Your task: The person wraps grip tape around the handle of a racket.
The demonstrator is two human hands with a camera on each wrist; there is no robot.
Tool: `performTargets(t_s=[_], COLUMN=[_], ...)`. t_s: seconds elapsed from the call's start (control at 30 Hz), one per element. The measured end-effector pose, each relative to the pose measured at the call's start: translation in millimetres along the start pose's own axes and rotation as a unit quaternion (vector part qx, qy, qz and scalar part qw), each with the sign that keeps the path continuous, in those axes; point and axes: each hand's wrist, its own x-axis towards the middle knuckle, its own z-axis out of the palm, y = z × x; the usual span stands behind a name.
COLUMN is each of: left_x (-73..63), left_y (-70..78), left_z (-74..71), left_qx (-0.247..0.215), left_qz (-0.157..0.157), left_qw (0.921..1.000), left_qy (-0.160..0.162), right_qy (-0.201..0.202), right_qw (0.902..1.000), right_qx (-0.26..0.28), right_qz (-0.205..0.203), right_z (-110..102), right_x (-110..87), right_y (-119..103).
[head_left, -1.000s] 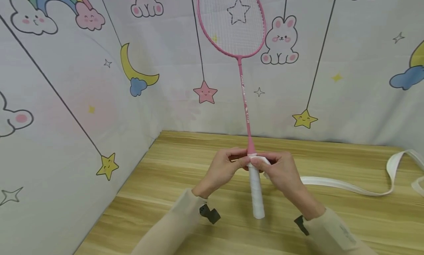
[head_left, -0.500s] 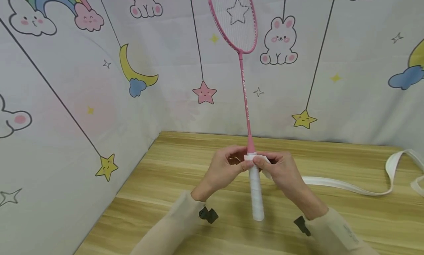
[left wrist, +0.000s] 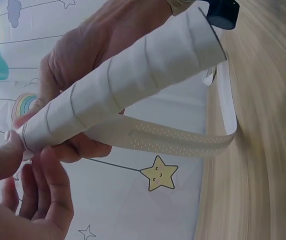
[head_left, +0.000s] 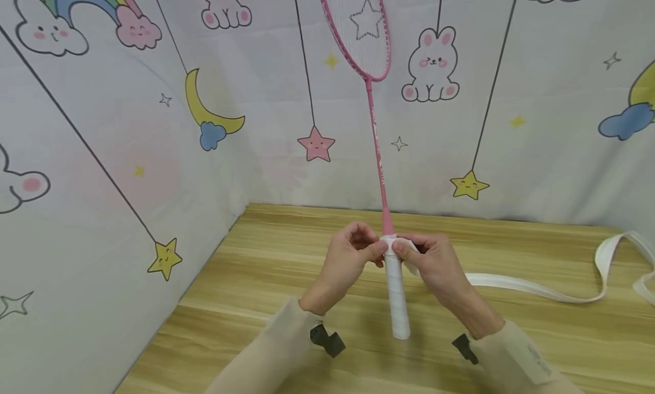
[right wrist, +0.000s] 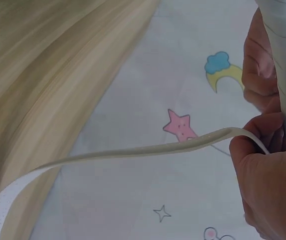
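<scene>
Leftmost, left hand (head_left: 341, 266) pinches top of wrapped handle (head_left: 397, 297) between thumb and fingers; next, pink racket (head_left: 377, 146) stands nearly upright, head uppermost, over wooden table (head_left: 286, 257); then right hand (head_left: 439, 269) pinches white tape (head_left: 512, 283) at handle top; rightward, tape trails away.

Matt perforated tape (left wrist: 180, 143), smooth wood-grain tabletop (head_left: 271, 252), creased cloth backdrop (head_left: 558, 166)

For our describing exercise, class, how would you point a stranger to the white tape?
Above the table, find the pink racket and its white handle. From the right hand there, the tape runs right across the table. Unlike the straight handle, it curls loosely.
</scene>
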Motion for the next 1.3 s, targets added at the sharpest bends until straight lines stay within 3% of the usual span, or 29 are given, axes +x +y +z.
performTargets(t_s=[0.1, 0.17, 0.33, 0.4, 0.63, 0.77, 0.9, 1.07, 1.3], left_x=[-3.2, -6.4, -11.4, -10.9, 3.1, 7.9, 9.8, 13.7, 17.5], left_y=[-2.7, -3.1, -1.7, -0.5, -2.9, -9.0, -13.2, -14.4, -9.5], left_z=[5.4, 9.4, 15.4, 15.7, 8.5, 1.7, -6.2, -16.9, -24.8], left_qx=[0.004, 0.034, 0.144, 0.165, 0.153, 0.163, 0.156, 0.114, 0.121], left_qz=[0.018, 0.042, 0.086, 0.084, 0.045, 0.056, 0.085, 0.101, 0.122], left_qw=[0.9987, 0.9958, 0.9827, 0.9806, 0.9872, 0.9847, 0.9817, 0.9780, 0.9717], left_qy=[0.049, 0.074, 0.079, 0.066, 0.002, -0.024, -0.068, -0.143, -0.162], right_qy=[0.009, 0.020, 0.056, 0.071, 0.103, 0.102, 0.081, 0.043, -0.050], right_qw=[0.9999, 0.9997, 0.9972, 0.9952, 0.9899, 0.9890, 0.9933, 0.9981, 0.9978], right_qx=[-0.006, -0.013, -0.049, -0.066, -0.097, -0.107, -0.083, -0.045, -0.044], right_qz=[-0.004, -0.004, 0.009, 0.014, 0.008, 0.007, 0.006, 0.002, -0.003], right_z=[1, 2, 6, 8, 14, 17, 16, 9, -4], right_x=[1.3, 1.9, 3.3, 3.6, 2.6, -0.1, -2.2, -2.0, 1.3], right_y=[1, 2, 5, 4, 5, 5, 2, 0, -1])
